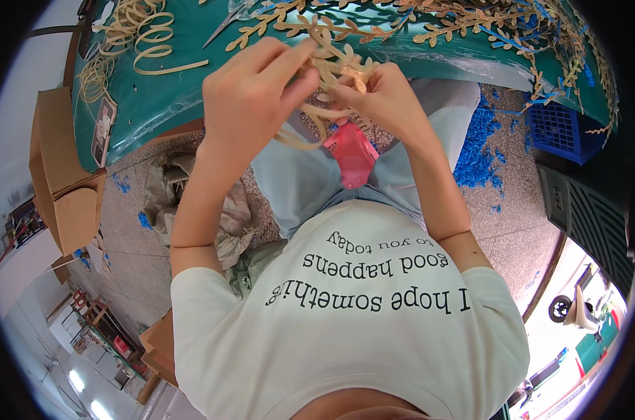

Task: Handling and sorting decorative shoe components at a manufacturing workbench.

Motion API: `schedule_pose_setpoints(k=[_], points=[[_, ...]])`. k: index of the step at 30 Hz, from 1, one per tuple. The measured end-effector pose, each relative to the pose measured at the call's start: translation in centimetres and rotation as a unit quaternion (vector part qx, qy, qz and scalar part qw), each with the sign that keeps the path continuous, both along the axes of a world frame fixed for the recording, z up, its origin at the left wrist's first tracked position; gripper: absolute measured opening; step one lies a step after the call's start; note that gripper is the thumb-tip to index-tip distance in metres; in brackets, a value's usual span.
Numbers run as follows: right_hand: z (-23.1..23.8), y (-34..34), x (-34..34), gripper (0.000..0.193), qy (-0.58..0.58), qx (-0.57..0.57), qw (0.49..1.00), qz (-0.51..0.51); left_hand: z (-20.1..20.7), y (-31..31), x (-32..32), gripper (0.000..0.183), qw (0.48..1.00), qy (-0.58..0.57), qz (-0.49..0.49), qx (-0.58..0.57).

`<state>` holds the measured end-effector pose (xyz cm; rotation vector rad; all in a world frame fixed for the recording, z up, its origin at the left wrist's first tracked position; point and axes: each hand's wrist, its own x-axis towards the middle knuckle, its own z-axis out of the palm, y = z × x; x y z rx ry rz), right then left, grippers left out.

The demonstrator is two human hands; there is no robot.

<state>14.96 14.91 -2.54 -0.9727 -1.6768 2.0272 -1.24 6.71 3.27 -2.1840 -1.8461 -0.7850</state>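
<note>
My left hand (251, 91) is closed, its thumb and fingers pinching a gold leaf trim (326, 43) above the near edge of the table. My right hand (389, 101) pinches the same bundle from the other side, with gold leaves showing between the two hands. A pale flat ribbon (298, 143) loops down below my left hand. Under the hands, over my lap, is a pink glossy piece (354, 155); its kind I cannot make out. The fingertips are partly hidden by the leaves.
On the green-covered table (181, 87) lie coiled cream ribbon (153, 35), a pointed metal blade (221, 26), a phone (105, 131) and more gold leaf trims (464, 31). A blue plastic crate (562, 133), blue scraps (478, 150), a cloth sack (230, 220) and a cardboard box (58, 154) surround me.
</note>
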Motion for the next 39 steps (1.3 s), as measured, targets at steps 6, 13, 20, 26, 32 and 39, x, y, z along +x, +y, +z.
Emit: schedule_pose_setpoints(k=[6, 13, 20, 26, 32, 39], points=[[0.4, 0.4, 1.1, 0.011, -0.005, 0.016, 0.999, 0.032, 2.3, -0.4, -2.8, 0.028, 0.909, -0.344, -0.066, -0.227], [2.0, 0.2, -0.4, 0.011, -0.012, 0.082, 0.996, 0.021, -3.0, -0.9, -2.0, 0.017, 0.779, -0.537, -0.037, -0.323], [-1.1, 1.4, 0.6, 0.030, 0.175, 0.050, 0.982, 0.057, -2.3, -1.1, -1.3, 0.011, 0.745, -0.648, 0.073, -0.141], [-2.1, 0.4, 1.4, 0.037, 0.122, -0.066, 0.990, 0.000, -1.9, -1.2, -1.6, 0.011, 0.789, -0.595, 0.105, -0.107], [0.1, -0.6, 1.7, 0.033, 0.070, -0.005, 0.997, -0.036, -2.4, -1.2, -1.5, 0.011, 0.847, -0.509, 0.135, -0.073], [0.2, -0.7, 1.9, 0.028, 0.081, 0.021, 0.995, -0.054, -2.1, -1.1, -0.8, 0.012, 0.927, -0.355, 0.113, -0.039]])
